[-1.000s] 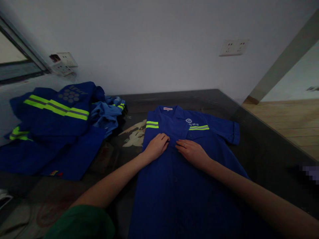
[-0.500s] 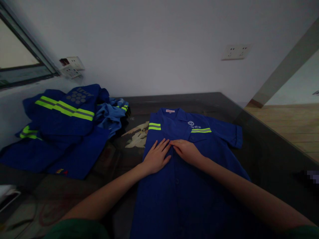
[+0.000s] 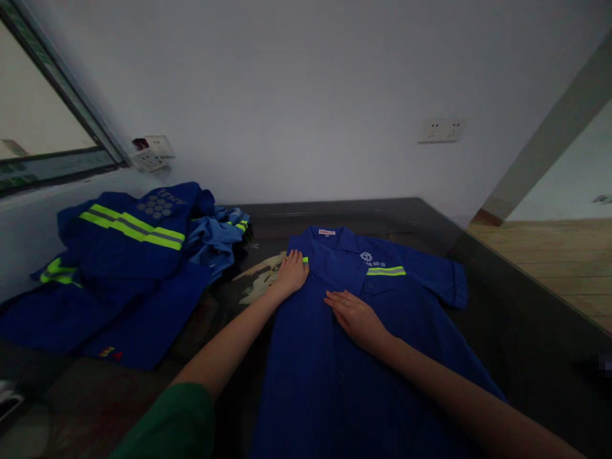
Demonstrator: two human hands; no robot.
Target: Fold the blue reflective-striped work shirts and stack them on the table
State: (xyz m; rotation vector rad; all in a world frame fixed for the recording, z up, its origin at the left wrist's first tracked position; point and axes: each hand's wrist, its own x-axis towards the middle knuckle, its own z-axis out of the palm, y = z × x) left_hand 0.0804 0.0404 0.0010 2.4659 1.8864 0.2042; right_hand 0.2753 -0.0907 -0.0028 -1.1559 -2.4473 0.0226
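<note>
A dark blue work shirt (image 3: 306,357) with yellow-green reflective strips lies face up on the dark table (image 3: 382,213), its collar (image 3: 347,239) towards the wall. One short sleeve (image 3: 442,280) reaches out to the right; on the left side no sleeve shows. My left hand (image 3: 292,273) rests flat on the shirt's left edge, covering most of the reflective strip there. Near the middle of the chest, beside the front opening, my right hand (image 3: 356,317) lies on the cloth with its fingers stretched out. Neither hand grips anything that I can see.
At the left lies a heap of blue work clothes (image 3: 129,268) with reflective bands, a lighter blue garment (image 3: 215,236) behind it. Sockets (image 3: 442,131) sit on the wall. A white object (image 3: 9,398) is at the lower left. The table's right edge borders a wooden floor (image 3: 549,255).
My left hand has moved up and left, from the shirt's middle to its left edge. The right hand stays near the front opening, its fingers straighter. The view has tilted slightly upward.
</note>
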